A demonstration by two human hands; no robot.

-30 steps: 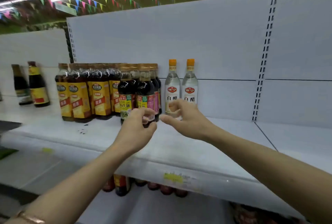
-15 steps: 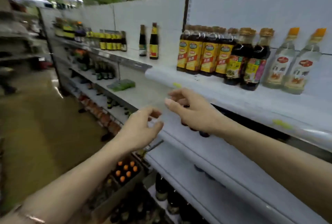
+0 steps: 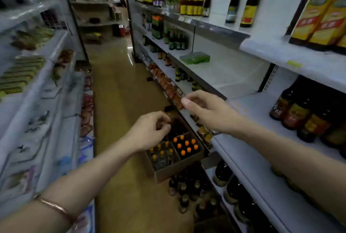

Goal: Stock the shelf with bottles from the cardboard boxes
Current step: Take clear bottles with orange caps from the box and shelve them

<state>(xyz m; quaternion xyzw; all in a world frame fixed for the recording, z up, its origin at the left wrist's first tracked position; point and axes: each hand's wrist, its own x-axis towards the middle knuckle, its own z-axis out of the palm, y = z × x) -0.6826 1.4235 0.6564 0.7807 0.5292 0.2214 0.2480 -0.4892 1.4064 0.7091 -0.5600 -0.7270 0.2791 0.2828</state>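
Cardboard box [image 3: 176,169] of orange-capped bottles [image 3: 184,145] on aisle floor by shelf [image 3: 249,150] edge, left hand [image 3: 149,133] and right hand [image 3: 207,112] above (fingers loosely curled, empty)

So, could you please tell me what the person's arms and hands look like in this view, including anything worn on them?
Both forearms are bare as far as the view shows, with no sleeves or gloves. The left hand and right hand show no rings that I can make out, though the picture is blurred. The only thing worn is a thin, rose-gold-coloured bangle around the left wrist.
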